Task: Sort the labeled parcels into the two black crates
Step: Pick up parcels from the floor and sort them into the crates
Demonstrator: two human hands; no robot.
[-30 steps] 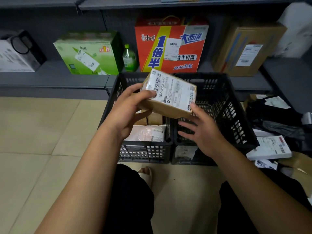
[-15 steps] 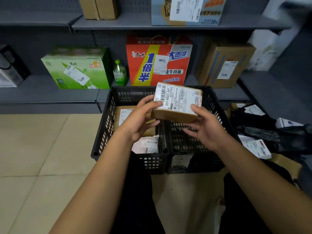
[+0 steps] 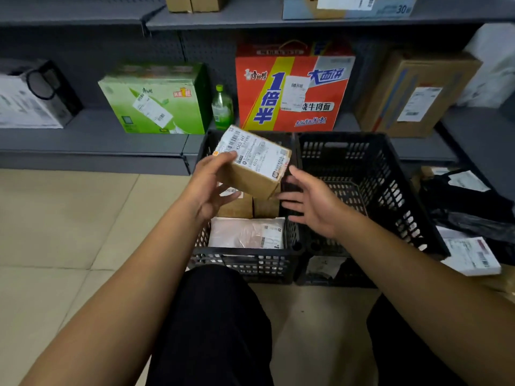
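Now the parcel [image 3: 256, 162] has swung over the left crate [image 3: 242, 260]. Left hand [image 3: 207, 188] grips it, right hand [image 3: 312, 204] spread, easing off. Probably drops there.

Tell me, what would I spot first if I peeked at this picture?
First, the brown parcel with its big white label, gripped by the left hand over the left black crate, with the right hand open at its other side. Then the bright red and yellow box on the shelf behind, with a green box further left.
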